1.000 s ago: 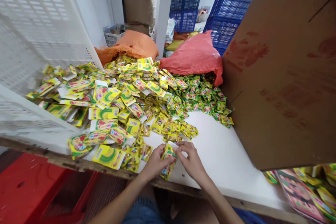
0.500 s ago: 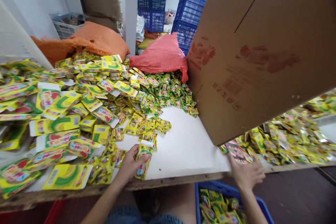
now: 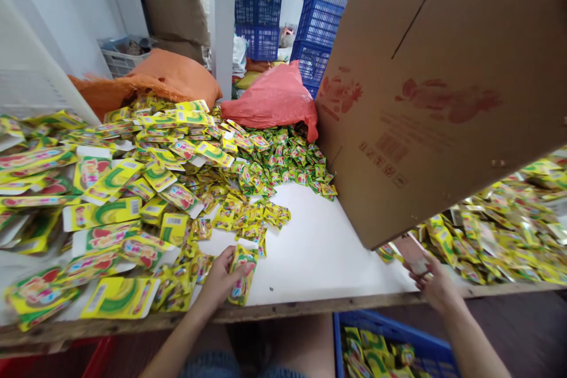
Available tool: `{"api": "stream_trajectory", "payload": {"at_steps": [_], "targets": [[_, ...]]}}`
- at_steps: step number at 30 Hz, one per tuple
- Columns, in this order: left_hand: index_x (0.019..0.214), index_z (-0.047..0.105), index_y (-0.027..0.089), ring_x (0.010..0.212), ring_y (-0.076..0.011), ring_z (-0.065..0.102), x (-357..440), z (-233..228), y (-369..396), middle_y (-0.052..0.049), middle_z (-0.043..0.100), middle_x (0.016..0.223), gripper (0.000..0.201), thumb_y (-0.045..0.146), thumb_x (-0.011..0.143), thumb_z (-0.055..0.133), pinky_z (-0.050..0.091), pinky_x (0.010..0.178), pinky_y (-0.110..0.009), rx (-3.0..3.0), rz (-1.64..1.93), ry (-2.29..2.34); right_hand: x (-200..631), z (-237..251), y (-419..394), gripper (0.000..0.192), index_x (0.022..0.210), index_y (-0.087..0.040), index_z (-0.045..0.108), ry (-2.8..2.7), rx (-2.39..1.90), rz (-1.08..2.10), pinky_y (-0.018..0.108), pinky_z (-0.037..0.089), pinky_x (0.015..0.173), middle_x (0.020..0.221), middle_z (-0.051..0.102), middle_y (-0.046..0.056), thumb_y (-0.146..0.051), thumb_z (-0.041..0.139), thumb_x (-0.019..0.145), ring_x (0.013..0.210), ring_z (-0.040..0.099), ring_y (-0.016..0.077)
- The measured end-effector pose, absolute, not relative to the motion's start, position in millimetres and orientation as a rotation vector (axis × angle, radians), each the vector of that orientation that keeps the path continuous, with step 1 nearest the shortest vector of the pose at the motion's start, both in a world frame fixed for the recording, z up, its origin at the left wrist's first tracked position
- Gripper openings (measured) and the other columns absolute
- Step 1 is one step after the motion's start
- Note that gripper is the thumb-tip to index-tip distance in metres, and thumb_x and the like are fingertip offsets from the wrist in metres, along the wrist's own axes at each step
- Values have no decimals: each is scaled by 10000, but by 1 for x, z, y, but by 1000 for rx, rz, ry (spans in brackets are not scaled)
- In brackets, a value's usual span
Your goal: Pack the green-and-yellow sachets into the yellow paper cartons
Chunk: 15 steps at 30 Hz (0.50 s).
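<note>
My left hand (image 3: pixel 219 279) grips a small yellow-green carton (image 3: pixel 241 274) near the front edge of the white table (image 3: pixel 319 260); the carton's top flap is open. My right hand (image 3: pixel 432 282) reaches to the right under the tilted cardboard box (image 3: pixel 434 100) and pinches a flat printed card (image 3: pixel 410 253) at the edge of a heap of packets (image 3: pixel 496 230). Flat yellow cartons (image 3: pixel 115 189) and small sachets (image 3: pixel 252 212) lie in a wide pile just beyond my left hand.
A red sack (image 3: pixel 274 97) and an orange sack (image 3: pixel 168 77) lie behind the pile. Blue crates (image 3: pixel 319 23) stand at the back. A blue bin (image 3: pixel 390 345) with filled cartons sits below the table edge. A red stool (image 3: pixel 88 360) is at lower left.
My right hand let go of the carton, swung right and took hold of a card under the cardboard box. The view turned right. My left hand kept the carton.
</note>
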<state>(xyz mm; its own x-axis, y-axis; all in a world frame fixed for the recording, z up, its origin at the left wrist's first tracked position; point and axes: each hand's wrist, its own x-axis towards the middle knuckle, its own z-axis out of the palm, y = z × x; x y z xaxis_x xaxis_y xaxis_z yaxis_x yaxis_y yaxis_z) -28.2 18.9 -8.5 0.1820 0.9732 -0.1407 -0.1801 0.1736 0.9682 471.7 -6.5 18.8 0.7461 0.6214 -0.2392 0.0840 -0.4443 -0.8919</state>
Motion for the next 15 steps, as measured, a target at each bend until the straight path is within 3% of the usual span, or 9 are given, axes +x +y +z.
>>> {"api": "stream_trajectory", "payload": {"at_steps": [5, 10, 15], "targets": [[948, 555, 155, 818, -209, 628, -28, -10, 19, -43, 679, 865, 361, 332, 666, 693, 479, 740, -302, 1025, 1051, 1015, 484, 18, 5, 453, 787, -186, 591, -474, -1684, 1203, 353, 430, 561, 755, 638, 160, -549, 320, 785, 530, 545, 196], [953, 549, 152, 837, -212, 621, -29, -13, 19, -40, 665, 852, 350, 330, 684, 685, 473, 750, -300, 1034, 1053, 997, 493, 6, 7, 509, 718, -192, 582, -484, -1796, 1172, 331, 408, 511, 717, 620, 158, -495, 193, 841, 469, 506, 176], [942, 554, 156, 837, -205, 613, -28, -13, 18, -43, 664, 860, 337, 336, 688, 683, 466, 749, -288, 1058, 1059, 1004, 485, 8, 5, 547, 715, -184, 571, -393, -1900, 1152, 356, 395, 499, 721, 601, 179, -572, 203, 831, 463, 527, 188]]}}
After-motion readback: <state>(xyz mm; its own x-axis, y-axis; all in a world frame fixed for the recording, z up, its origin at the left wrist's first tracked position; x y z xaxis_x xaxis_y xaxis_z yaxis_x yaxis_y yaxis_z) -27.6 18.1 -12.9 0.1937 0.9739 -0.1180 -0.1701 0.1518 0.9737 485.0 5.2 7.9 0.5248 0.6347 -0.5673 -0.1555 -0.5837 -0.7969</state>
